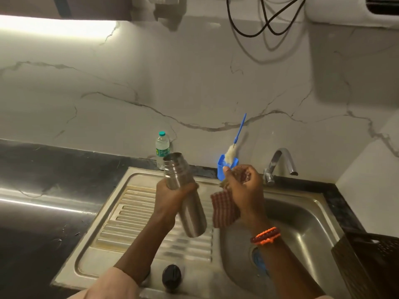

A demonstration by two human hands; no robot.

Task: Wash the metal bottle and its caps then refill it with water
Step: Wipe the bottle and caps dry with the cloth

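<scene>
My left hand (170, 197) grips the open metal bottle (190, 214) around its upper body, holding it tilted above the drainboard with its mouth toward the wall. To its right, my right hand (244, 190) holds a red checked cloth (223, 209) that hangs below the fingers. A black cap (171, 276) lies on the front rim of the sink unit. Behind my right hand a blue cup (222, 167) carries a bottle brush (234, 145) with a blue handle.
The steel sink basin (306, 223) lies at right, with a ribbed drainboard (133, 219) at left and a tap (280, 162) behind. A small plastic water bottle (162, 147) stands by the wall. A dark basket (371, 264) sits at far right. Dark countertop (43, 190) spreads left.
</scene>
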